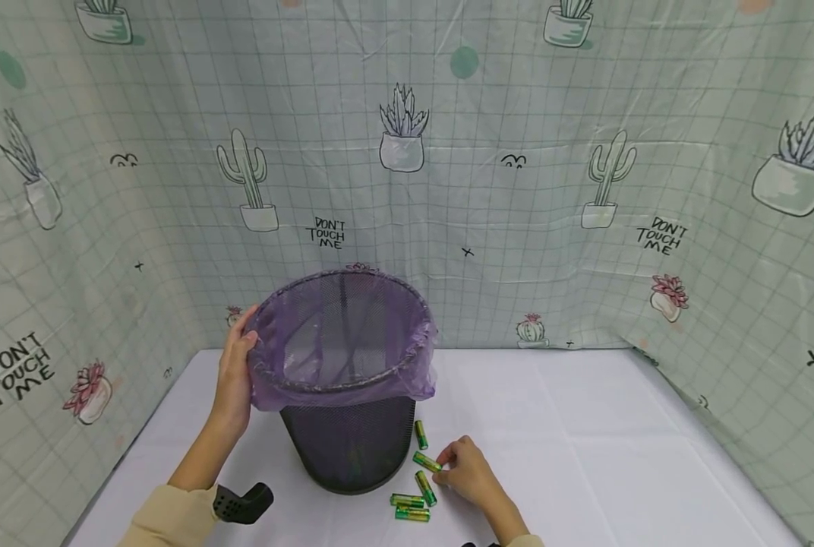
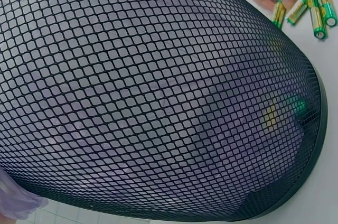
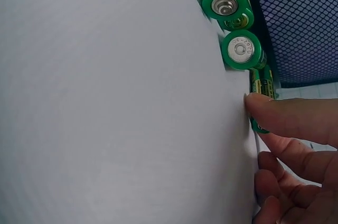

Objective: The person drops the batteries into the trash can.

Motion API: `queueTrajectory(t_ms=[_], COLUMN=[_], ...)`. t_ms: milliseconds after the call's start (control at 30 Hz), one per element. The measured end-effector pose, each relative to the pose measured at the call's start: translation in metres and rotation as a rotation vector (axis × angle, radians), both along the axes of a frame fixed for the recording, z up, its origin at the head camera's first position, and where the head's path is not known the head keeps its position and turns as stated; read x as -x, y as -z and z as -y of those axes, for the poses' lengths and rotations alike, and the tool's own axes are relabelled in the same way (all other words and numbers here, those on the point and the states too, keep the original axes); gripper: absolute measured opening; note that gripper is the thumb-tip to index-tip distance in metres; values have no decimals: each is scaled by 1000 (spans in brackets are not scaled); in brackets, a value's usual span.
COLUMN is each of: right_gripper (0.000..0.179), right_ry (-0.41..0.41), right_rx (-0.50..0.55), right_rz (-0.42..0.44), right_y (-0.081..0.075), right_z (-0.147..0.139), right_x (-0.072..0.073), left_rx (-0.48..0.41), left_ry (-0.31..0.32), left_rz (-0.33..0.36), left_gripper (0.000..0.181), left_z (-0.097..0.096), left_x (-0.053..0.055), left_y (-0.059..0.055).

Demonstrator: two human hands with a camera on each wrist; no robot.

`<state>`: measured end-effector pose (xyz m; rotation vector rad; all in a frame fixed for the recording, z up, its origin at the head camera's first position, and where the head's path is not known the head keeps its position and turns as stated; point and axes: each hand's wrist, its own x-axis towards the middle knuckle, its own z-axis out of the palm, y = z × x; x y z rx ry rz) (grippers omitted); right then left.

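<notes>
A black mesh wastebasket (image 1: 352, 448) stands on the table, lined with a purple bin bag (image 1: 344, 396) folded over its rim. My left hand (image 1: 235, 372) holds the rim at its left side, thumb near the top edge. Low down by the basket's right side, my right hand (image 1: 471, 472) pinches the end of a green and gold battery (image 1: 426, 461) between thumb and fingers. Another battery (image 1: 421, 434) lies just beyond it, and several more (image 1: 425, 488) lie nearer me. Through the mesh, green and yellow shapes (image 2: 271, 115) show near the basket's bottom.
A white cloth (image 1: 585, 441) covers the table. Behind and at both sides hangs a pale gridded curtain (image 1: 462, 197) printed with cacti and potted plants. A black wrist mount (image 1: 243, 503) sticks out from my left sleeve.
</notes>
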<state>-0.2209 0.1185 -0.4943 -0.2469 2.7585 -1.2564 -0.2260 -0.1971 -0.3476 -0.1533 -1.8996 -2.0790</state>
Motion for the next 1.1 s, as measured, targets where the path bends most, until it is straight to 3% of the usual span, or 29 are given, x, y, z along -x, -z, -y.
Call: queueTrajectory(t_ms=[733, 1100], right_gripper=[19, 22], right_ry=[45, 152], right_rx=[147, 222], right_rz=[-23, -85], right_y=[-2, -25], right_z=[-5, -6], right_x=[-6, -6], left_rx=[-1, 10], left_ry=[13, 18], left_rz=[-1, 14], left_gripper=[48, 50], left_z=[-1, 0], left_x=[0, -1], left_y=[-1, -1])
